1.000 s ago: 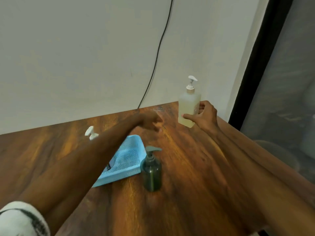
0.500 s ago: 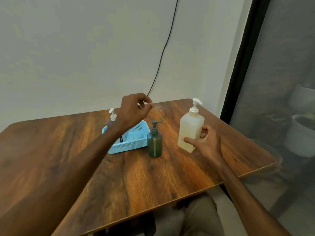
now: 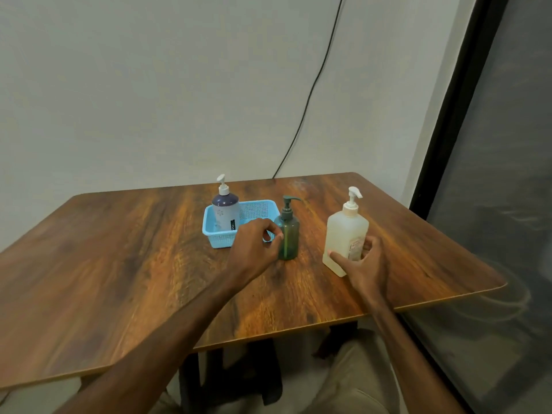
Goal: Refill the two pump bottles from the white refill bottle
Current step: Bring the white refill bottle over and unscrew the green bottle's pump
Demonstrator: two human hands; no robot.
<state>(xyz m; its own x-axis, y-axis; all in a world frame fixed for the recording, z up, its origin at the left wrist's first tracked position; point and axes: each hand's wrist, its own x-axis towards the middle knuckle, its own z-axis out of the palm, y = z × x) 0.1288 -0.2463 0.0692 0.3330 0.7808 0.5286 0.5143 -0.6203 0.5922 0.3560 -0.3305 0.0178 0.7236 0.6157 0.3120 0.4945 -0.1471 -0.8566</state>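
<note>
The white refill bottle with a white pump stands on the wooden table at the right. My right hand grips its lower part from the front right. A dark green pump bottle stands at the table's middle. My left hand hovers just left of it with loosely curled fingers; its fingertips reach the bottle's side and hold nothing. A second pump bottle, white with a dark top, stands in a light blue basket behind my left hand.
A black cable runs down the wall behind the table. A dark door frame and a glass panel border the table's right side. The table's front edge lies close to my legs.
The white bottle came down and toward me in my right hand and now stands on the table. My left hand dropped from above the basket to beside the green bottle.
</note>
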